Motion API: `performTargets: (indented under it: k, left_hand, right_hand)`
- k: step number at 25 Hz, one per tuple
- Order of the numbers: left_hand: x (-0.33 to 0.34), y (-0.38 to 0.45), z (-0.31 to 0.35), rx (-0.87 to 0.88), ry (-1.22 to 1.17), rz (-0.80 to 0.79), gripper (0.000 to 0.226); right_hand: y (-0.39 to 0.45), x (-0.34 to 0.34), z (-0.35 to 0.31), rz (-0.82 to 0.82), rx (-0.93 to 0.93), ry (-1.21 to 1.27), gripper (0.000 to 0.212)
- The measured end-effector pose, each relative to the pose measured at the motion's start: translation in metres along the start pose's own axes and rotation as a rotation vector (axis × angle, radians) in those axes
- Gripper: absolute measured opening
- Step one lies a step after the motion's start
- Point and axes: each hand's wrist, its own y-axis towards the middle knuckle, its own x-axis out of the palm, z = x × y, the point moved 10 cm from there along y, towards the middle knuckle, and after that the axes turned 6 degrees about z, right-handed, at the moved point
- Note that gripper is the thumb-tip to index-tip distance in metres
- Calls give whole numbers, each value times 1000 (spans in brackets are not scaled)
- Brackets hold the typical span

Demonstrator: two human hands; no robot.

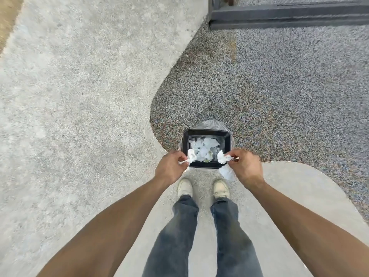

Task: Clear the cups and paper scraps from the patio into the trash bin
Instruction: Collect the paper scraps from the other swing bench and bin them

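Observation:
A small black trash bin (185, 145) with a clear liner stands on the ground just ahead of my feet. Inside lie several white paper scraps (203, 147) and a cup (208, 155). My left hand (169, 166) pinches a crumpled white paper scrap (190, 156) over the bin's near left corner. My right hand (246, 165) pinches another white paper scrap (222, 157) over the near right corner. A further bit of white (227, 172) shows below the right hand, beside the bin; whether it is paper or liner I cannot tell.
Pale concrete paving (79, 96) spreads to the left and under my shoes (203, 187). Dark pebbled ground (279, 86) curves around the bin to the right. A dark metal frame base (289, 15) runs along the top right.

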Motion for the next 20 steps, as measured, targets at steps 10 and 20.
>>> performTargets:
  k: [10,20]
  left_hand:
    - [98,118,-51,-119,-4,-9,5]
    - [120,143,-56,-70,85,-8,34]
  right_hand:
    - [118,101,38,-16,28,-75,27]
    - [134,150,45,-142,-47,-132,49]
